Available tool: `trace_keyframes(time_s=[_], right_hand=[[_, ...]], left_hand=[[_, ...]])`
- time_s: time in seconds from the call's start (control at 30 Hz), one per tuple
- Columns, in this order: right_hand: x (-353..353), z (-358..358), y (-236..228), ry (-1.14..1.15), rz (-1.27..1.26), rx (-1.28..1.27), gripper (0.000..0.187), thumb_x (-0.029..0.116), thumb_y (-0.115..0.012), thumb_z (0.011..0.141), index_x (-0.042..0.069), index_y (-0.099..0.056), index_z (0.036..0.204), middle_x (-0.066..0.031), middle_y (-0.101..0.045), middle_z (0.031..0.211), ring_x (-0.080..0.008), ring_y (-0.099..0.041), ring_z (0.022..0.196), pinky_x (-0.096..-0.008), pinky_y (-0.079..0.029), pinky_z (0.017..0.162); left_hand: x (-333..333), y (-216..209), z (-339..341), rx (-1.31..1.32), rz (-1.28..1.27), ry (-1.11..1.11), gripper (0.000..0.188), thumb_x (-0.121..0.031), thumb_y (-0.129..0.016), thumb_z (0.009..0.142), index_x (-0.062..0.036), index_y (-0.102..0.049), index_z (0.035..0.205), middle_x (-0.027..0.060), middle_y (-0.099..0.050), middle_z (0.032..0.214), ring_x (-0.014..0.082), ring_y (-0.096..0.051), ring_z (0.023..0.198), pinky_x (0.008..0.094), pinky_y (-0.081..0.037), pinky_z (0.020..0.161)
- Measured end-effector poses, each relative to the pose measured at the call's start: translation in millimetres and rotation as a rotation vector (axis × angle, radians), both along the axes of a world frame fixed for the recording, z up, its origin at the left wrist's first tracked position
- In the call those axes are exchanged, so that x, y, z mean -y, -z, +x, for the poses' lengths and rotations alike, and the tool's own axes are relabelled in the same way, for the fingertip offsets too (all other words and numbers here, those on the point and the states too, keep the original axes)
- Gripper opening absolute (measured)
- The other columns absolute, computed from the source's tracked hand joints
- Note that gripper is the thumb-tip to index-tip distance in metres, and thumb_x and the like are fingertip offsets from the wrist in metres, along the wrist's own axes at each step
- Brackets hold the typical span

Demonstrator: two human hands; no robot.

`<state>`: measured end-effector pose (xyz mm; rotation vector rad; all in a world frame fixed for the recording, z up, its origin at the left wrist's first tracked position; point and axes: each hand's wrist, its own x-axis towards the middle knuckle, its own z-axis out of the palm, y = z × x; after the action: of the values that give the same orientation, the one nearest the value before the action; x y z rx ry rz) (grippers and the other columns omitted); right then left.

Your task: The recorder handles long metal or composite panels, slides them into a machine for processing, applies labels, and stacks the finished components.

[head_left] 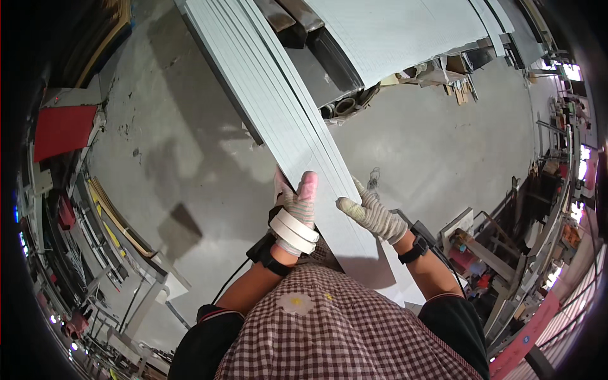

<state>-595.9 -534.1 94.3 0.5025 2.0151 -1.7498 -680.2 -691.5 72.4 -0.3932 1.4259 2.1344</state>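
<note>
from my feed i see open floor left of the left hand and ahead-right of the right hand; long white panels bar the space between them, white sheets block farther ahead-right, piled clutter crowds well right of the grip.

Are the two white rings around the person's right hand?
No, the two white rings sit around the base of the left hand.

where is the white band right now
In the head view, just left of centre, the white band sits around the base of the gloved left hand, just above a black wristband.
</note>
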Motion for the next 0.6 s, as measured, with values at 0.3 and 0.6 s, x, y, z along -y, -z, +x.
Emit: trace_keyframes(time_s=[0.3, 0.6], right_hand=[[16, -67, -33, 0.333, -0.454, -0.032, 0.087, 0.041, -0.064, 0.087, -0.012, -0.021, 0.14, -0.0201, -0.052, 0.128, -0.0214, -0.049, 0.118, -0.0311, -0.039, 0.1], [10, -59, -1, 0.2, -0.268, 0.073, 0.094, 0.049, -0.065, 0.085, -0.009, -0.019, 0.143, -0.023, -0.042, 0.137, -0.0265, -0.038, 0.13, -0.033, -0.033, 0.105]], left_hand=[[-5, -16, -4, 0.078, 0.319, 0.014, 0.064, -0.03, -0.066, 0.086, -0.0022, -0.036, 0.135, 0.0142, -0.053, 0.124, 0.024, -0.055, 0.112, 0.0384, -0.049, 0.095], [2, 27, 22, 0.009, 0.039, -0.045, 0.061, -0.033, -0.065, 0.087, -0.0038, -0.038, 0.133, 0.0134, -0.053, 0.121, 0.0256, -0.059, 0.104, 0.0389, -0.053, 0.086]])
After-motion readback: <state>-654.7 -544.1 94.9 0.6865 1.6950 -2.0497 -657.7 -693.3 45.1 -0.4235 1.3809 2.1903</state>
